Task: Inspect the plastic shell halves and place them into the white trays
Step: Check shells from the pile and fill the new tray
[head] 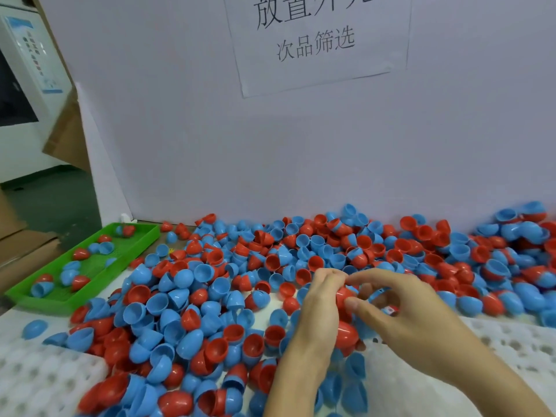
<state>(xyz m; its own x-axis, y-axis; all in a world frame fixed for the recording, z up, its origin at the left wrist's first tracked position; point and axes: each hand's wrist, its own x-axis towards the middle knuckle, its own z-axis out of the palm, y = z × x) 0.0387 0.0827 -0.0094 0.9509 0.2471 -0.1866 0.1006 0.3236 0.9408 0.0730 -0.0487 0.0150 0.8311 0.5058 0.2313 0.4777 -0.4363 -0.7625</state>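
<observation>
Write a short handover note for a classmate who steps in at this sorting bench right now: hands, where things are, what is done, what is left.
Left hand and right hand together pinch one red shell half above the pile.
Loose pile of red and blue shell halves covers the bench.
White trays lie at the near edge, left and right; visible pockets look unfilled.
Green tray at left holds a few shells.
Done: little, by the look of it.
Left: inspect the held half, place it in a white tray, then work through the pile.

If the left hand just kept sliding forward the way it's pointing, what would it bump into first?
The left hand points away from the person, toward the wall. Apart from the red shell half it already pinches, it would probably first meet the pile of shell halves just beyond its fingers; depth is unclear.
</observation>
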